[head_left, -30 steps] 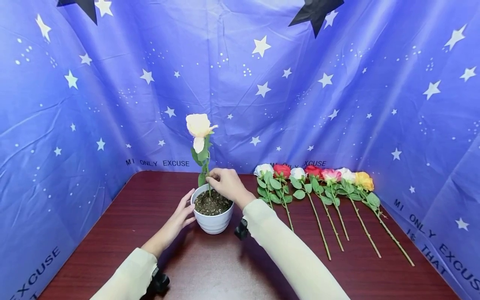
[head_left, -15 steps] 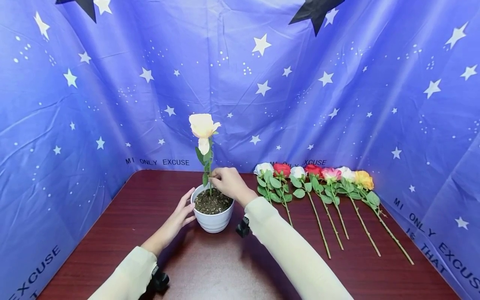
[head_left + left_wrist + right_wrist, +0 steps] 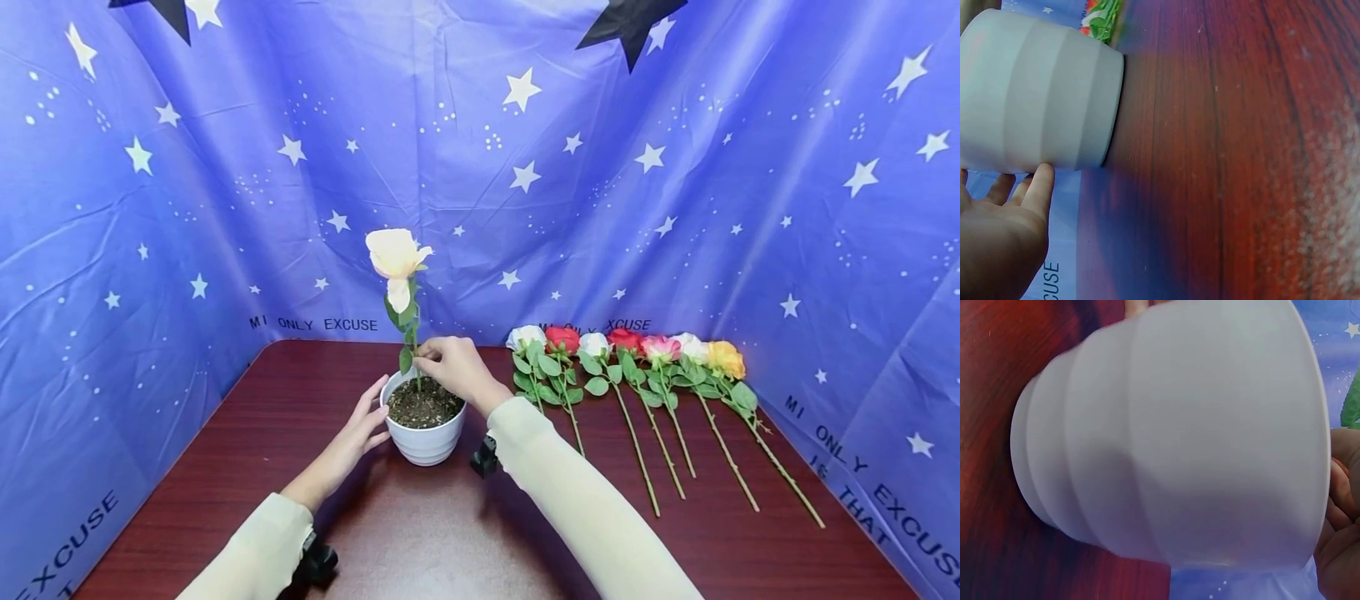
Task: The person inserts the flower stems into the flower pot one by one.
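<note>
A white ribbed flowerpot [image 3: 425, 446] filled with dark soil [image 3: 424, 406] stands on the table. From the soil rises a cream rose [image 3: 395, 254] with a green leafy stem, leaning slightly left. My right hand [image 3: 459, 368] pinches that stem low down, just above the pot's rim. In the right wrist view the pot [image 3: 1210, 431] hides most of the hand's work. With extended fingers, my left hand [image 3: 358, 432] rests against the pot's left side; the left wrist view shows its fingertips [image 3: 1041, 181] touching the pot wall.
Several roses lie side by side on the right of the dark red table [image 3: 330, 375]: among them a white rose [image 3: 527, 337], a red rose [image 3: 562, 339], a pink rose [image 3: 662, 350] and a yellow rose [image 3: 726, 360]. A blue star-printed cloth [image 3: 420, 167] hangs behind.
The cream rose swayed a little right, then back left, with my right hand pinching its stem throughout. My left hand has stayed against the pot.
</note>
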Available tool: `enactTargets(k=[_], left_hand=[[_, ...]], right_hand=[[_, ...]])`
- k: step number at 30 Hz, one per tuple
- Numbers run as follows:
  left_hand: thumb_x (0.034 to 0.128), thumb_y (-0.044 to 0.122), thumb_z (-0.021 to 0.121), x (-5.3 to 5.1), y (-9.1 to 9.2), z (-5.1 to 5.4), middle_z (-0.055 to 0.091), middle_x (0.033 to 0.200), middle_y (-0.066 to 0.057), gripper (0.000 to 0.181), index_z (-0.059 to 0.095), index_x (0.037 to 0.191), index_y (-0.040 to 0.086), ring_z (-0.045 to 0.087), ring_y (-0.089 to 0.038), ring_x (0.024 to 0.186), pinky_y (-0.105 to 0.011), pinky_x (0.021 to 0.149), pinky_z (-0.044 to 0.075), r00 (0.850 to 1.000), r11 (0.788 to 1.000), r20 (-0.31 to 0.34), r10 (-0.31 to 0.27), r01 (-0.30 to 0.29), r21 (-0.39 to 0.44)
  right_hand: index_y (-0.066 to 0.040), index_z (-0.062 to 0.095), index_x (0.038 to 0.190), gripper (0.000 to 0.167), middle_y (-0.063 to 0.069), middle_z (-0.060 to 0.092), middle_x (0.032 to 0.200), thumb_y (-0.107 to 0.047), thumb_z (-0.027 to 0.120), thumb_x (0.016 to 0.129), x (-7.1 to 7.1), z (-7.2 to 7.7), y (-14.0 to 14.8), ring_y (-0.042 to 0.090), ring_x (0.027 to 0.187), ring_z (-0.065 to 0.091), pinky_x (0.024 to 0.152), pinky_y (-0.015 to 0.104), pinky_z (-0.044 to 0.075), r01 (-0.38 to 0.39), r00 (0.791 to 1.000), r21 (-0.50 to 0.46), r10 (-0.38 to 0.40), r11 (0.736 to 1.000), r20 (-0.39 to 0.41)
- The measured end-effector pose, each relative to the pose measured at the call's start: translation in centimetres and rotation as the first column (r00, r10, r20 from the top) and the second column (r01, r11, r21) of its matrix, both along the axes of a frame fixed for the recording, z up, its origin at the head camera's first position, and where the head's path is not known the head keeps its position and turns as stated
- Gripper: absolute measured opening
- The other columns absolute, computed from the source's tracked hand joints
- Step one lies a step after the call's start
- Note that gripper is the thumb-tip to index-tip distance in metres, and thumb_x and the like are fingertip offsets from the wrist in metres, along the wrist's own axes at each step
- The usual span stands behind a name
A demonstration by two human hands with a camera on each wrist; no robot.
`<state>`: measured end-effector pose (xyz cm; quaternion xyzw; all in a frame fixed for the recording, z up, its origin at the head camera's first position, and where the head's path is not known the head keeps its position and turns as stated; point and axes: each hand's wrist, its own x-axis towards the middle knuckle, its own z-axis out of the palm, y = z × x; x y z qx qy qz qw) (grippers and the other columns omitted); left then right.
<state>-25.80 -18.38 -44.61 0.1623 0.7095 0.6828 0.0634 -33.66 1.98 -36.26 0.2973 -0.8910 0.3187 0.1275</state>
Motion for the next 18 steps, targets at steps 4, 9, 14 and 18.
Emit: enactTargets(k=[4, 9, 14, 18], left_hand=[[0.1083, 0.028, 0.036, 0.1, -0.02, -0.03, 0.014, 0.158, -0.021, 0.062, 0.007, 0.162, 0.017, 0.021, -0.037, 0.143, -0.058, 0.113, 0.029, 1.0, 1.0, 0.003, 0.0, 0.0, -0.004], [0.1081, 0.028, 0.036, 0.08, 0.04, -0.07, 0.014, 0.158, -0.021, 0.062, 0.007, 0.162, 0.017, 0.021, -0.037, 0.143, -0.058, 0.113, 0.029, 1.0, 1.0, 0.001, 0.001, -0.001, -0.009], [0.1083, 0.028, 0.036, 0.09, 0.04, 0.0, 0.014, 0.158, -0.021, 0.061, 0.008, 0.162, 0.018, 0.021, -0.038, 0.143, -0.058, 0.113, 0.029, 1.0, 1.0, -0.007, 0.003, -0.003, -0.005], [0.1082, 0.028, 0.036, 0.04, 0.01, -0.07, 0.014, 0.159, -0.021, 0.061, 0.008, 0.162, 0.018, 0.02, -0.037, 0.144, -0.058, 0.113, 0.029, 1.0, 1.0, -0.001, 0.004, -0.004, -0.006]], right_hand=[[-0.012, 0.077, 0.1, 0.015, -0.003, 0.075, 0.09, -0.023, 0.071, 0.094, 0.1, -0.34, -0.06, 0.01, 0.083, 0.068, 0.079, 0.026, 0.053, -0.029, 1.0, -0.029, 0.029, 0.999, 0.002], [-0.012, 0.077, 0.102, 0.016, -0.004, 0.074, 0.093, -0.023, 0.067, 0.095, -0.04, -0.73, 0.03, 0.011, 0.087, 0.066, 0.08, 0.026, 0.052, -0.055, 0.998, -0.021, 0.055, 0.998, 0.02], [-0.014, 0.078, 0.097, 0.013, -0.006, 0.074, 0.089, -0.022, 0.068, 0.095, -0.27, -0.7, 0.13, 0.008, 0.084, 0.065, 0.078, 0.025, 0.052, -0.072, 0.997, 0.034, 0.072, 0.997, 0.003], [-0.013, 0.078, 0.092, 0.012, -0.006, 0.072, 0.083, -0.022, 0.071, 0.095, -0.24, -0.61, 0.08, 0.008, 0.076, 0.062, 0.073, 0.025, 0.051, -0.069, 0.997, 0.046, 0.07, 0.997, -0.025]])
